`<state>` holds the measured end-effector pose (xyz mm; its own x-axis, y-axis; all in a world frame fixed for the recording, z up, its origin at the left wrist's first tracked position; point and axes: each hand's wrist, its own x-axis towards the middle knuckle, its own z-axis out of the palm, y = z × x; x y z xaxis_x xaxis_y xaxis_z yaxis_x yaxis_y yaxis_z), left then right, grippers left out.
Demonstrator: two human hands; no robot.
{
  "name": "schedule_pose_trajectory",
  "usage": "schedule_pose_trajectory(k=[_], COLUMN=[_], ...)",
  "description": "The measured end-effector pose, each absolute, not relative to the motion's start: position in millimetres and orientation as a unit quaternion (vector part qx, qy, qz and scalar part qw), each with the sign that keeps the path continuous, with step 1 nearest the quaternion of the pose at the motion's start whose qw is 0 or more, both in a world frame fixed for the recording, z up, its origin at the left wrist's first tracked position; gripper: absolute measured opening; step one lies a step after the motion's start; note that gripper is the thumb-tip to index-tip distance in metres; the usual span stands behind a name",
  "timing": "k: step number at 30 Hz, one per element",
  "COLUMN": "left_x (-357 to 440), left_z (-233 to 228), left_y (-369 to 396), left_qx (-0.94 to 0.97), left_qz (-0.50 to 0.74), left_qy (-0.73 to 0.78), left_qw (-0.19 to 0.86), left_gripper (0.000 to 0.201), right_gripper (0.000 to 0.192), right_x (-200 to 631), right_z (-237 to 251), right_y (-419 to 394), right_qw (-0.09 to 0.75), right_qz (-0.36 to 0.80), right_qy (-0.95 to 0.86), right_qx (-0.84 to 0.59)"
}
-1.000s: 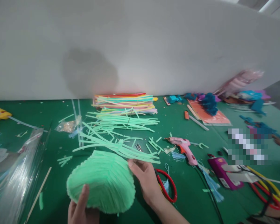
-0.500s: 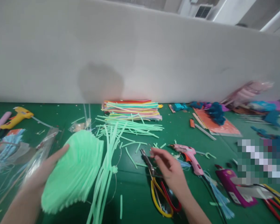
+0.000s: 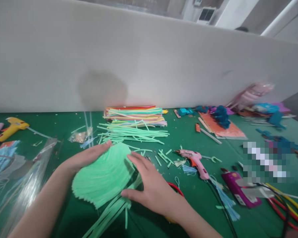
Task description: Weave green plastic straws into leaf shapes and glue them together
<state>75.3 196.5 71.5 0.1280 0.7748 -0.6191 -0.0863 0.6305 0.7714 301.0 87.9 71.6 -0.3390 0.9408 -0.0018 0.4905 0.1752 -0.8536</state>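
A mint-green, leaf-shaped pad of pipe cleaners (image 3: 103, 177), ribbed with a jagged lower edge, is held up over the table. My left hand (image 3: 94, 157) grips it from the upper left, with most of the fingers hidden behind it. Against its right edge lies my right hand (image 3: 149, 185), fingers stretched and thumb apart, the thumb touching a bundle of green pipe cleaners (image 3: 109, 211). That bundle slants down to the lower left beneath the pad. Under my right wrist, scissors show part of a red handle (image 3: 176, 188).
Loose green pipe cleaners (image 3: 136, 134) and a multicoloured stack (image 3: 136, 115) lie by the white partition (image 3: 151, 66). To the right are a pink glue gun (image 3: 195, 160) with its cord and a purple device (image 3: 238, 188). A yellow glue gun (image 3: 13, 127) sits at left.
My left hand has carried the pad rightward. My right hand has left the scissors' side and come against the pad and bundle, and the bundle now lies more slanted.
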Motion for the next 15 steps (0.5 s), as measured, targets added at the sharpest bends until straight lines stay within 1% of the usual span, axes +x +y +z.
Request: schedule_pose_trajectory(k=[1,3,8,11,13,15], left_x=[72,67,56,52,50,51], left_z=[71,70,55,38,28,21], left_y=[198,199,198,192,187,181], left_qx=[0.303,0.310,0.292,0.280,0.281,0.291], left_qz=[0.290,0.264,0.276,0.294,0.314,0.342], left_qy=[0.563,0.535,0.491,0.484,0.491,0.502], left_qw=[0.712,0.740,0.773,0.775,0.762,0.739], left_gripper=[0.032,0.037,0.048,0.044,0.040,0.037], right_gripper=[0.084,0.085,0.081,0.076,0.072,0.072], right_x=[299,296,292,288,284,281], right_z=[69,63,44,28,18,11], right_y=[93,100,100,96,94,93], right_qw=[0.271,0.263,0.280,0.285,0.275,0.263], right_qz=[0.399,0.392,0.415,0.397,0.365,0.342], right_qy=[-0.722,-0.727,-0.684,-0.678,-0.676,-0.663], right_qx=[-0.497,-0.498,-0.531,-0.548,-0.578,-0.612])
